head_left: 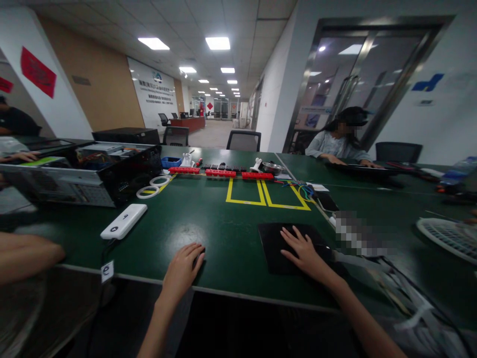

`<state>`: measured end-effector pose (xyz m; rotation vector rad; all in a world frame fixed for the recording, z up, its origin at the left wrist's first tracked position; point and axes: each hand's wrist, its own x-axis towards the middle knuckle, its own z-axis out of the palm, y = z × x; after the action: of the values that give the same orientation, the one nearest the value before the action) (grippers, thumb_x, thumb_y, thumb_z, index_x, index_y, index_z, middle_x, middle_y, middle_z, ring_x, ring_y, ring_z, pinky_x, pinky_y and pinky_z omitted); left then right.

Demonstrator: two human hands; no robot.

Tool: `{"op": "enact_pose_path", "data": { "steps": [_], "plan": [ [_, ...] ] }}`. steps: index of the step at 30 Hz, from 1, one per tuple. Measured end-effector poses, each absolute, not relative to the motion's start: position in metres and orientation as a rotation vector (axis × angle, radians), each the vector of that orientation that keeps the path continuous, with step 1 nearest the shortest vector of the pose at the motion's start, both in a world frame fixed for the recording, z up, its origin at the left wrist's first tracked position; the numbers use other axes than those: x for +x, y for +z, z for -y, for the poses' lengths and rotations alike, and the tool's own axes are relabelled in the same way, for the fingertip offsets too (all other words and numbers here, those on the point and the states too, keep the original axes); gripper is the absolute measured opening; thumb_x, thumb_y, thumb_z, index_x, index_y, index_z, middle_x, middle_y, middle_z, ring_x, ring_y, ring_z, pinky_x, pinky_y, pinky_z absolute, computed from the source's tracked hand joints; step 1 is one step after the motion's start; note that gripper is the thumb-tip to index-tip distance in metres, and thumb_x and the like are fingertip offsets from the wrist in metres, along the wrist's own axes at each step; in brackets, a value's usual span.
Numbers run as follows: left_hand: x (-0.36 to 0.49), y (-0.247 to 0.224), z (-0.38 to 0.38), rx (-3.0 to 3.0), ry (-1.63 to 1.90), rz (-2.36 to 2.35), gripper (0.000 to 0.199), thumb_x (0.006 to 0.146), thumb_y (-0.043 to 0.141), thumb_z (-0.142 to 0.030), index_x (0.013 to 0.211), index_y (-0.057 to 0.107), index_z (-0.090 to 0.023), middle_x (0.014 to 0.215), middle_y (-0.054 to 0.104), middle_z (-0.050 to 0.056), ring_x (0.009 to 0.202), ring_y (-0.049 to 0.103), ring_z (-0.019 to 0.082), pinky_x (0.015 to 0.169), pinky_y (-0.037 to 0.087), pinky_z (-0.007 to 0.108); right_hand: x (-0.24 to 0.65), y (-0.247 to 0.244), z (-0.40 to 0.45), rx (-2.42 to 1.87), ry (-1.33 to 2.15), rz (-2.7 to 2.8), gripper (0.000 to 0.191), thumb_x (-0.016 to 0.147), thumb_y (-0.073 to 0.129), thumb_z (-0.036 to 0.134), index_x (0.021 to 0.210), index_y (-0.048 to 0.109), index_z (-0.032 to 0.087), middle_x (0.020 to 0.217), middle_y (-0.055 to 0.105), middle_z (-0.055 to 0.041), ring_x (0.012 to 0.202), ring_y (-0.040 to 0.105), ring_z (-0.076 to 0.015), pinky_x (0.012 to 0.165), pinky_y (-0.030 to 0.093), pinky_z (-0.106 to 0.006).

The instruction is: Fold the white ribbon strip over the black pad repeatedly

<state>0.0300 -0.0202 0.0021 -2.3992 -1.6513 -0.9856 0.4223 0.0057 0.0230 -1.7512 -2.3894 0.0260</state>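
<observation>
My left hand (183, 266) is near the table's front edge, its fingers curved over a small black object (200, 263). The fingers cover most of that object, so its kind cannot be told. To the right, my right hand (303, 251) lies flat with spread fingers on a black rectangular pad (274, 248), holding nothing. A white power bank (124, 221) marked with a handwritten sign lies left of my left hand, a dark cable running from its near end. Beyond both hands, yellow tape outlines (246, 201) mark the green tabletop (194, 214).
An opened computer case (108, 181) stands at the left, with white rings (148, 192) beside it. Red blocks (219, 173) line the back near a blue tray (171, 162). Cables (391, 278) run along the right. A person (341, 139) sits across; another person's arm (30, 253) rests at left.
</observation>
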Motion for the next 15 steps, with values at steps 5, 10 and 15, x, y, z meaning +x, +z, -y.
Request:
{"op": "enact_pose_path", "data": {
  "steps": [5, 10, 15],
  "plan": [
    [0.05, 0.014, 0.027, -2.306, -0.899, 1.626, 0.025, 0.089, 0.048, -0.024, 0.106, 0.067, -0.022, 0.106, 0.071, 0.008, 0.101, 0.063, 0.027, 0.094, 0.043, 0.049, 0.41, 0.031, -0.01, -1.687, 0.093, 2.43, 0.06, 0.09, 0.032, 0.052, 0.143, 0.031, 0.024, 0.15, 0.026, -0.0068, 0.139, 0.013, -0.0295, 0.106, 0.019, -0.059],
    [0.077, 0.027, 0.032, -2.346, -0.968, 1.526, 0.027, 0.089, 0.047, -0.022, 0.11, 0.065, -0.022, 0.109, 0.07, 0.006, 0.102, 0.062, 0.026, 0.096, 0.042, 0.048, 0.419, 0.047, 0.017, -1.764, -0.441, 2.095, 0.056, 0.092, 0.026, 0.047, 0.143, 0.031, 0.024, 0.147, 0.033, -0.0113, 0.137, 0.021, -0.0328, 0.105, 0.011, -0.065],
    [0.075, 0.019, 0.03, -2.351, -0.971, 1.544, 0.026, 0.09, 0.046, -0.022, 0.106, 0.067, -0.022, 0.104, 0.071, 0.006, 0.098, 0.063, 0.025, 0.092, 0.045, 0.047, 0.469, 0.02, 0.06, -2.235, -0.435, 1.645, 0.075, 0.086, 0.015, 0.063, 0.145, 0.024, 0.017, 0.147, 0.026, -0.0228, 0.13, 0.018, -0.053, 0.08, 0.013, -0.086]
  ]
}}
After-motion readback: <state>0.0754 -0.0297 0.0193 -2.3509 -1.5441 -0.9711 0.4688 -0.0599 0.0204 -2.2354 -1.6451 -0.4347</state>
